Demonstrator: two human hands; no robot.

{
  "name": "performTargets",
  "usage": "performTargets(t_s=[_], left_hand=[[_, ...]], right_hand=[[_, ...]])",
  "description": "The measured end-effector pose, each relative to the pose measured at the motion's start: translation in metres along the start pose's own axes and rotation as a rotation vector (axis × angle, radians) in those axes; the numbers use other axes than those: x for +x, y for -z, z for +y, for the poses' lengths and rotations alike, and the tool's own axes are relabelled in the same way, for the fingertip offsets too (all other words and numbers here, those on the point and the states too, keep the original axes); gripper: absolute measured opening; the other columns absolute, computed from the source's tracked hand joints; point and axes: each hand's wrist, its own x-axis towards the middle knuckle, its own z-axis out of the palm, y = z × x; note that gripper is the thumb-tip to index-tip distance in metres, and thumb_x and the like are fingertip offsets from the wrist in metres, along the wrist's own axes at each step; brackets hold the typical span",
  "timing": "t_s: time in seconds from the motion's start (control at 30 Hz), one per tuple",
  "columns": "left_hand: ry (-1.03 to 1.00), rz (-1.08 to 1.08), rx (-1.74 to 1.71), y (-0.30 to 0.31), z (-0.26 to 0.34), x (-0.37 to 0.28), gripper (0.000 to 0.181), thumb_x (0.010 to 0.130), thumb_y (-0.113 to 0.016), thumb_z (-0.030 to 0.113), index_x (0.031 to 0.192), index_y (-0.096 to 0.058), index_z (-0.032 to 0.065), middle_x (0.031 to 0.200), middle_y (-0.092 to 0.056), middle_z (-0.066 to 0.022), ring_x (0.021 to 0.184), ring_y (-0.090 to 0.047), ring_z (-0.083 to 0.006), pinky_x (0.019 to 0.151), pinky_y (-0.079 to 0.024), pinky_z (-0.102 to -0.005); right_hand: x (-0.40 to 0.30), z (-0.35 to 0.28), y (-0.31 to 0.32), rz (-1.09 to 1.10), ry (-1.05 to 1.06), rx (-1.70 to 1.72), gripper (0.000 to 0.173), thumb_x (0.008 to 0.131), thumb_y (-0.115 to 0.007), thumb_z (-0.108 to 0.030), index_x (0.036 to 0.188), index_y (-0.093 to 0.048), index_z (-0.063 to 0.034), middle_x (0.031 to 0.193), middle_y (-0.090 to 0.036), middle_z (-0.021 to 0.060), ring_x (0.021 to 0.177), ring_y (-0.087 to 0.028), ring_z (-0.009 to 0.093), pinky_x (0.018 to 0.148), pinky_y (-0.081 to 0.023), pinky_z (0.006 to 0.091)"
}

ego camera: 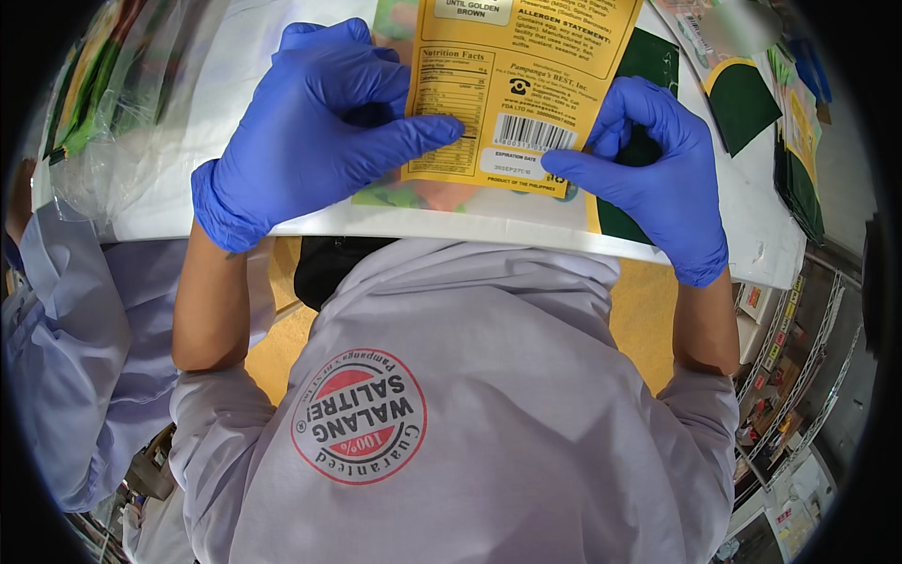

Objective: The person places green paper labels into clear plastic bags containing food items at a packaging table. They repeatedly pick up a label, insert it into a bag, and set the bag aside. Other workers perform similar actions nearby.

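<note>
A yellow printed food package label (pixel 518 92) with a barcode is held up between my two hands, both in blue gloves. At its left edge my left hand (pixel 317 127) pinches it, thumb in front and fingers behind. My right hand (pixel 648 162) grips its lower right edge in the same way, the thumb tip by a white printed box. Beneath the label lies a larger printed sheet or pouch (pixel 416 201) with a food picture and a dark green part, at the table's near edge. What lies behind the label is hidden.
Clear plastic packaging (pixel 106 162) and green-and-yellow printed packs (pixel 91 92) lie on the white table (pixel 169 204) at left. More green printed packs (pixel 743 99) lie at right, some stacked at the edge. A co-worker's sleeve (pixel 77 352) is close at left; wire shelving (pixel 796 381) stands at lower right.
</note>
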Motion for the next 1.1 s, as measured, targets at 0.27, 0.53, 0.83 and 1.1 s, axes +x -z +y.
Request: performTargets(t_s=[0.27,0.53,0.83,1.1], left_hand=[[0.029,-0.041,-0.094,-0.003,-0.008,0.0,0.021,0.082,-0.086,0.02,0.08,-0.074,0.0031,0.076,-0.067,-0.0023,0.074,-0.052,-0.0185,0.075,-0.038,-0.0344],[0.053,-0.081,-0.112,-0.001,-0.003,0.0,0.03,0.08,-0.087,0.011,0.103,-0.071,-0.0002,0.091,-0.073,-0.0058,0.078,-0.06,-0.0115,0.066,-0.047,-0.0283],[0.305,-0.073,-0.575,-0.014,-0.001,-0.007,0.065,0.076,-0.09,0.002,0.127,-0.05,-0.0058,0.101,-0.073,-0.008,0.081,-0.063,-0.0029,0.063,-0.052,-0.0187],[-0.05,0.151,0.384,0.001,0.012,0.002,0.056,0.055,-0.086,0.063,0.054,-0.054,0.0169,0.058,-0.048,0.0017,0.059,-0.044,-0.0214,0.068,-0.035,-0.0379]], right_hand=[[0.001,-0.001,-0.001,0.008,0.063,-0.126,0.028,0.07,-0.093,-0.009,0.078,-0.067,-0.0044,0.066,-0.055,-0.003,0.059,-0.046,0.003,0.053,-0.042,0.0195],[0.0,-0.006,0.0,0.018,0.116,-0.334,0.029,0.068,-0.093,-0.015,0.075,-0.065,-0.0092,0.06,-0.056,-0.0035,0.062,-0.046,0.011,0.063,-0.04,0.0299],[-0.003,-0.004,-0.002,0.023,0.197,-0.484,0.045,0.06,-0.097,-0.033,0.083,-0.062,-0.0154,0.065,-0.053,-0.0064,0.068,-0.048,0.014,0.072,-0.035,0.0332],[-0.011,-0.016,-0.002,0.076,0.172,-0.767,0.072,0.056,-0.093,-0.054,0.107,-0.063,-0.012,0.096,-0.056,0.0027,0.087,-0.055,0.021,0.08,-0.038,0.0382]])
